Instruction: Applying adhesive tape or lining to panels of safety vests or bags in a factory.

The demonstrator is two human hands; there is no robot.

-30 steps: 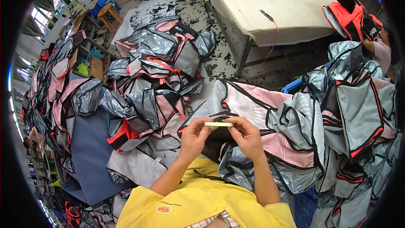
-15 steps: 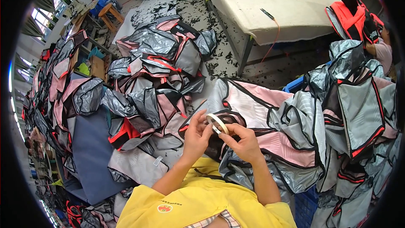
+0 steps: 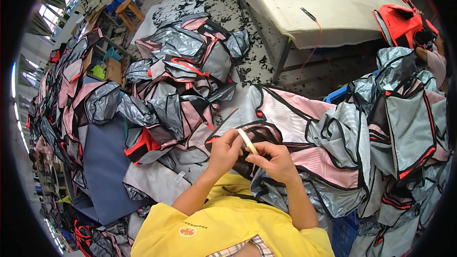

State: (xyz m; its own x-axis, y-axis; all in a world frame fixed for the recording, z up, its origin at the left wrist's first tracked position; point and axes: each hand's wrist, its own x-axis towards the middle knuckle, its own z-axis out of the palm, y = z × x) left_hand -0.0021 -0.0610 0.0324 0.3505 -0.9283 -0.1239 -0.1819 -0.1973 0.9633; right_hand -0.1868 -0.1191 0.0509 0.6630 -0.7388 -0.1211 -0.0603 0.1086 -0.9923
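Observation:
In front of my chest, a narrow cream-coloured roll of tape (image 3: 247, 141) is held up between both hands, turned nearly edge-on. My left hand (image 3: 224, 153) is closed on its left side, with bent fingers and thumb. My right hand (image 3: 276, 163) pinches its lower right edge between thumb and fingers. Just below and beyond the hands lies a sewn bag piece (image 3: 290, 109) in grey and pink with black binding, with a dark mesh part (image 3: 262, 132) near the roll. Whether a loose tape end is between my fingers cannot be made out.
A heap of silver, pink and black bag pieces (image 3: 181, 47) lies ahead left. More hang at right (image 3: 410, 123). A cream-topped table (image 3: 295, 0) bears a small tool with an orange cord (image 3: 308, 14). A blue board (image 3: 107, 171) stands left. A co-worker's arm (image 3: 435, 62) shows far right.
The tape roll has turned from showing its open ring to nearly edge-on. Both hands still hold it. The whole view has shifted slightly.

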